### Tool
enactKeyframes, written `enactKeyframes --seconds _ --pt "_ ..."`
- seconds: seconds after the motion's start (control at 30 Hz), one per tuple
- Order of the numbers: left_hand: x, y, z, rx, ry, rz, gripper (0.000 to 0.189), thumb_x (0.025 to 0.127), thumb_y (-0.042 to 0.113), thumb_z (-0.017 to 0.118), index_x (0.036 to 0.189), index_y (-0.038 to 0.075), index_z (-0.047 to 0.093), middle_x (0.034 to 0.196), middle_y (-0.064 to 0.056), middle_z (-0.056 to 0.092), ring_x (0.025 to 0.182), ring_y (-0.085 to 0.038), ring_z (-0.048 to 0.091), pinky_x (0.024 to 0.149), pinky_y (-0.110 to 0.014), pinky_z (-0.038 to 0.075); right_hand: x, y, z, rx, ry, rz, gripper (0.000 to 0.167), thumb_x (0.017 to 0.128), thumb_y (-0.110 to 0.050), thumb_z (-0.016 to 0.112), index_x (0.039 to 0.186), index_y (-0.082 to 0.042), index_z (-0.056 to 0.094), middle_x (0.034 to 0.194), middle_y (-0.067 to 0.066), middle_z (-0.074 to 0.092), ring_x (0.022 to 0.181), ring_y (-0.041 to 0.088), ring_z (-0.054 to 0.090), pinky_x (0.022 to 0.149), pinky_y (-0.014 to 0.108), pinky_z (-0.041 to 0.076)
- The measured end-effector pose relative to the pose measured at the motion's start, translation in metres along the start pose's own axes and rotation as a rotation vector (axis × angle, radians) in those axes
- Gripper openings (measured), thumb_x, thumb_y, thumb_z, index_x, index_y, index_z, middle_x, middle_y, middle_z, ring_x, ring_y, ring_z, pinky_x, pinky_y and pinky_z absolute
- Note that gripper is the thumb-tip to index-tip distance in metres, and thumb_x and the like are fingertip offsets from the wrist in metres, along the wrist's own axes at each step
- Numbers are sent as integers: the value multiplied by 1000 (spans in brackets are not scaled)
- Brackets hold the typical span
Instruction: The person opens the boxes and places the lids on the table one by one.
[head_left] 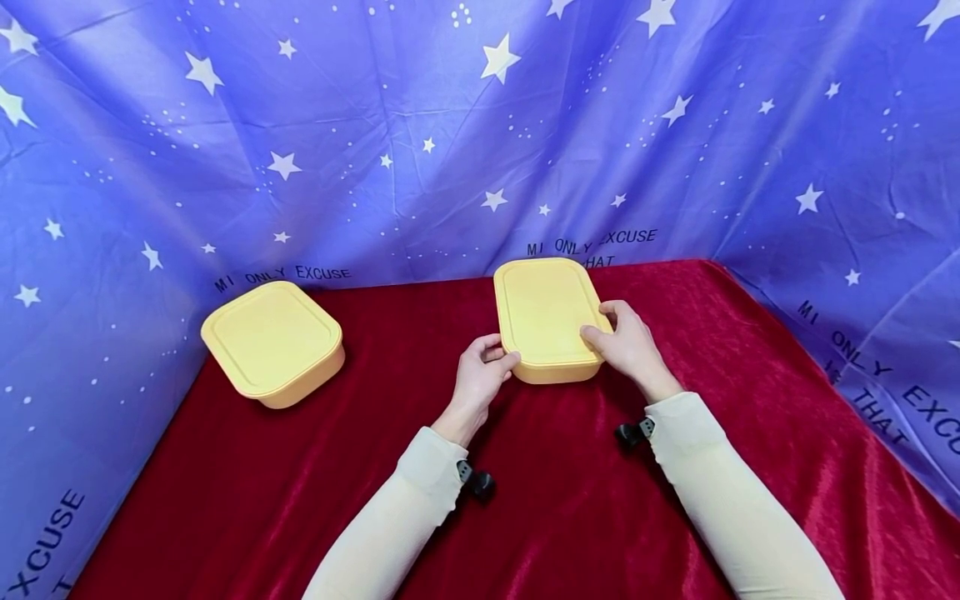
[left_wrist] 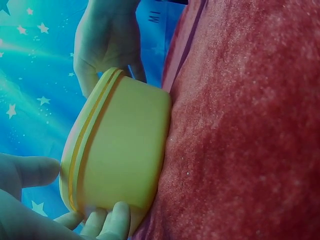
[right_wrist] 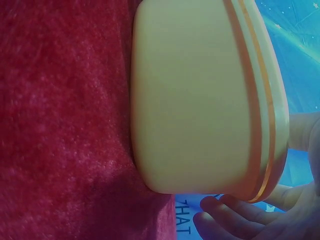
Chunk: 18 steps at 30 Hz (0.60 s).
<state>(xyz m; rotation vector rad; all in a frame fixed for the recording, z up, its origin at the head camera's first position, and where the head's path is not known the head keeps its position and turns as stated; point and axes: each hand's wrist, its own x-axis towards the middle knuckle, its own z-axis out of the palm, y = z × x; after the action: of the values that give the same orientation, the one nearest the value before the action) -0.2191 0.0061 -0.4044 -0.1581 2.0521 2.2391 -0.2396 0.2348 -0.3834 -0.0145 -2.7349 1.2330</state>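
A yellow lidded food container (head_left: 550, 312) stands on the red cloth with its lid on, between both hands. My left hand (head_left: 477, 377) holds its near left corner, thumb at the lid's edge and fingertips (left_wrist: 119, 218) against the side wall. On the opposite side my right hand (head_left: 632, 343) grips the rim, its thumb lying on top of the lid and the other fingers (right_wrist: 227, 215) around the side. The right wrist view shows the container's smooth wall (right_wrist: 195, 100) and an orange line under the lid. Its base sits against the cloth in both wrist views.
A second yellow lidded container (head_left: 273, 342) sits at the left near the table's back edge, turned at an angle. Red velvety cloth (head_left: 300, 500) covers the table. Blue curtains with white stars (head_left: 420, 100) hang behind and along both sides.
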Motion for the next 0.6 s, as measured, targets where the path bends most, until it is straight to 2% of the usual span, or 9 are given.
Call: enactKeyframes --seconds 0.6 --pt "0 1 0 4 7 7 40 83 5 70 122 5 60 100 -10 59 84 -15 57 84 -40 53 0 -1 1 -13 24 -9 55 89 -24 59 131 8 43 130 28 48 120 38 45 103 50 34"
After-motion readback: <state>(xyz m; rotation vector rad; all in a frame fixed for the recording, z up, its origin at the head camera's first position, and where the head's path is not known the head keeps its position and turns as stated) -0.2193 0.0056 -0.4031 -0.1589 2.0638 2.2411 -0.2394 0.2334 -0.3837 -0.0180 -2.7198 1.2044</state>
